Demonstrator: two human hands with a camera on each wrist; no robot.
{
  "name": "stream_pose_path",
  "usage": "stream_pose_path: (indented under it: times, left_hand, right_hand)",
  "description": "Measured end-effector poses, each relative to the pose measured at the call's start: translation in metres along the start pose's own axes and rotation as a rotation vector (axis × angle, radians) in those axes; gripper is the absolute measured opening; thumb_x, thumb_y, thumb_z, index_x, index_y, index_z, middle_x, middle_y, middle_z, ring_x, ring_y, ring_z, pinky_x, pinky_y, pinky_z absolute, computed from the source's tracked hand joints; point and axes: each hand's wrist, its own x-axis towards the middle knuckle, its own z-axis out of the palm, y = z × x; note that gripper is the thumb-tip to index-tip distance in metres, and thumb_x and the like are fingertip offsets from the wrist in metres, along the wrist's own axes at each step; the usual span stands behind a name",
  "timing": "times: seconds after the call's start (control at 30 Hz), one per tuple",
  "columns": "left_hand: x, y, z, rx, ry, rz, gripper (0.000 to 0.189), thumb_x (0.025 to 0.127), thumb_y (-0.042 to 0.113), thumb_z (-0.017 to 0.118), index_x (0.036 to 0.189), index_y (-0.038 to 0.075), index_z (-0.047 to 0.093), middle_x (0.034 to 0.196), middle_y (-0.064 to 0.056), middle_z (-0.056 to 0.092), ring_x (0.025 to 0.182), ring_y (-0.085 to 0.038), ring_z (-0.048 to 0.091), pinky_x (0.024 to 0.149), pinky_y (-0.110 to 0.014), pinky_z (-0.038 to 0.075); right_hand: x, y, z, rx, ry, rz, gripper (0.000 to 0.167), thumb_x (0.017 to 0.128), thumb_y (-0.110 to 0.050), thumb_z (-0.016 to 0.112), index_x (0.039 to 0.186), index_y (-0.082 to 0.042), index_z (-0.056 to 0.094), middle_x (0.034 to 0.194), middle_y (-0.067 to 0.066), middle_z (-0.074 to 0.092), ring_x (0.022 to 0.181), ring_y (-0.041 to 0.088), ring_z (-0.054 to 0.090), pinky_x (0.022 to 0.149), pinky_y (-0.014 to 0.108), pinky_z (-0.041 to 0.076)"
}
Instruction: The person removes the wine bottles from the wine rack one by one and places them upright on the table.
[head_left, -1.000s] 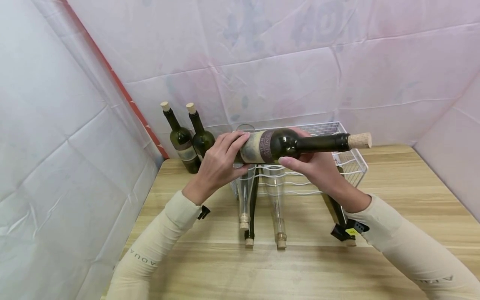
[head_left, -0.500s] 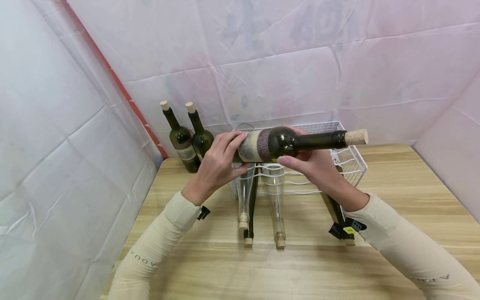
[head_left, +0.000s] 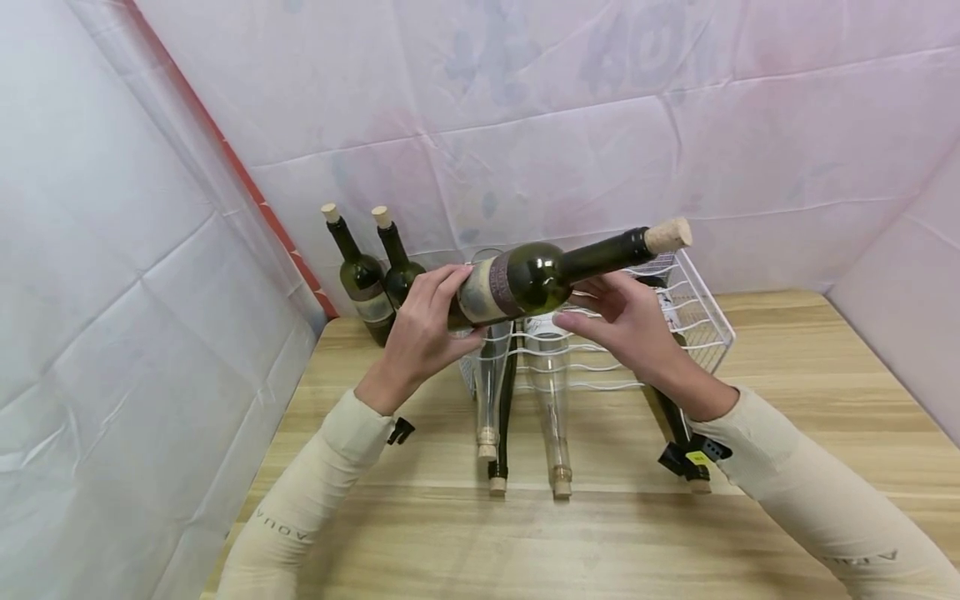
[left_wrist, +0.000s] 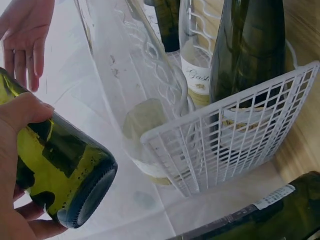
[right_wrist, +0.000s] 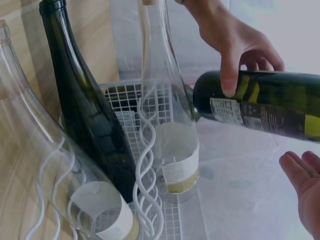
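Note:
My left hand [head_left: 423, 333] grips a green wine bottle [head_left: 517, 283] near its base, thumb and fingers round the lower body. The bottle is held in the air over the rack, neck tilted up to the right, with a cork [head_left: 669, 236] in its mouth. In the left wrist view its round base [left_wrist: 92, 192] faces the rack. My right hand [head_left: 637, 329] is just below the bottle's neck, fingers loosely bent and apart from the glass; the right wrist view shows a gap between the right fingertips [right_wrist: 290, 162] and the bottle.
A white wire rack [head_left: 701, 321] with wavy bars stands on the wooden table [head_left: 570, 550]. Clear bottles [head_left: 551, 408] and dark bottles [head_left: 504, 417] lie in it, corked necks toward me. Two corked green bottles [head_left: 363, 287] stand upright to its left, near the sheeted wall [head_left: 525, 167].
My right hand has let go of the bottle and now sits below it. In my left hand the bottle has swung neck upward and shifted a little left.

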Motion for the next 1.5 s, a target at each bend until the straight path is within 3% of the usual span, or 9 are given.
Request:
stream_pose_path:
  times: [0.17, 0.37, 0.53, 0.63, 0.8, 1.13, 1.23, 1.43, 1.5]
  left_hand:
    - [-0.005, -0.006, -0.004, -0.034, 0.027, -0.018, 0.081, 0.072, 0.017, 0.091, 0.141, 0.000, 0.051, 0.132, -0.022, 0.061, 0.116, -0.037, 0.062, 0.100, -0.049, 0.056]
    - [-0.010, -0.015, -0.009, -0.066, 0.051, -0.051, 0.081, 0.071, 0.018, 0.092, 0.139, -0.001, 0.051, 0.131, -0.023, 0.063, 0.115, -0.038, 0.062, 0.100, -0.050, 0.055]
    - [-0.016, -0.019, -0.012, -0.086, 0.061, -0.090, 0.082, 0.072, 0.020, 0.091, 0.139, -0.003, 0.050, 0.130, -0.025, 0.063, 0.117, -0.038, 0.062, 0.102, -0.051, 0.054]
    - [-0.021, -0.022, -0.013, -0.070, 0.063, -0.119, 0.086, 0.072, 0.021, 0.091, 0.142, -0.005, 0.048, 0.131, -0.027, 0.061, 0.120, -0.040, 0.061, 0.104, -0.052, 0.053]
    - [-0.029, -0.027, -0.015, -0.062, 0.068, -0.176, 0.091, 0.070, 0.021, 0.091, 0.147, -0.003, 0.048, 0.132, -0.027, 0.061, 0.121, -0.040, 0.061, 0.103, -0.053, 0.055]
    - [-0.041, -0.035, -0.020, -0.126, 0.087, -0.259, 0.092, 0.065, 0.014, 0.095, 0.144, 0.000, 0.049, 0.133, -0.026, 0.059, 0.120, -0.040, 0.058, 0.099, -0.055, 0.054]
    - [-0.046, -0.036, -0.021, -0.107, 0.078, -0.290, 0.092, 0.066, 0.015, 0.095, 0.144, 0.001, 0.048, 0.128, -0.027, 0.056, 0.115, -0.040, 0.056, 0.095, -0.056, 0.056]
    - [-0.054, -0.039, -0.020, -0.072, 0.047, -0.336, 0.091, 0.068, 0.020, 0.095, 0.144, 0.000, 0.047, 0.119, -0.028, 0.052, 0.107, -0.040, 0.053, 0.088, -0.055, 0.058]
    - [-0.057, -0.040, -0.020, -0.083, 0.047, -0.356, 0.091, 0.068, 0.019, 0.095, 0.143, -0.001, 0.046, 0.119, -0.028, 0.052, 0.107, -0.040, 0.054, 0.088, -0.055, 0.057]
  right_hand:
    - [0.000, 0.005, -0.002, -0.027, -0.016, 0.020, 0.058, 0.086, 0.013, 0.075, 0.141, 0.002, 0.058, 0.136, -0.002, 0.069, 0.126, 0.012, 0.067, 0.106, 0.026, 0.055]
    - [0.000, 0.011, -0.006, -0.166, -0.029, -0.003, 0.060, 0.086, 0.011, 0.076, 0.142, 0.001, 0.060, 0.141, 0.020, 0.065, 0.129, 0.013, 0.065, 0.109, 0.025, 0.052]
    - [0.001, 0.022, -0.007, -0.414, -0.084, -0.168, 0.060, 0.081, 0.006, 0.083, 0.137, -0.003, 0.065, 0.136, 0.019, 0.069, 0.130, 0.008, 0.065, 0.111, 0.019, 0.049]
    - [0.004, 0.029, -0.007, -0.539, -0.104, -0.310, 0.056, 0.078, 0.000, 0.086, 0.132, -0.001, 0.069, 0.130, 0.019, 0.072, 0.127, 0.019, 0.068, 0.113, 0.018, 0.047]
    - [0.007, 0.039, -0.006, -0.578, -0.176, -0.451, 0.042, 0.090, -0.020, 0.081, 0.125, 0.002, 0.072, 0.125, 0.022, 0.073, 0.117, 0.040, 0.069, 0.117, 0.022, 0.044]
    - [0.008, 0.051, 0.001, -0.723, -0.271, -0.626, 0.046, 0.103, -0.037, 0.065, 0.124, 0.004, 0.070, 0.124, 0.023, 0.072, 0.116, 0.043, 0.068, 0.102, 0.052, 0.056]
    - [0.008, 0.054, 0.001, -0.775, -0.332, -0.632, 0.045, 0.100, -0.034, 0.070, 0.126, 0.002, 0.070, 0.128, 0.022, 0.070, 0.120, 0.042, 0.067, 0.103, 0.054, 0.056]
    - [0.010, 0.057, 0.003, -0.841, -0.428, -0.616, 0.062, 0.078, -0.021, 0.090, 0.129, 0.004, 0.067, 0.135, 0.023, 0.067, 0.126, 0.042, 0.064, 0.104, 0.055, 0.055]
    - [0.011, 0.058, 0.005, -0.859, -0.441, -0.636, 0.063, 0.078, -0.023, 0.090, 0.130, 0.005, 0.066, 0.135, 0.023, 0.067, 0.125, 0.042, 0.064, 0.104, 0.053, 0.056]
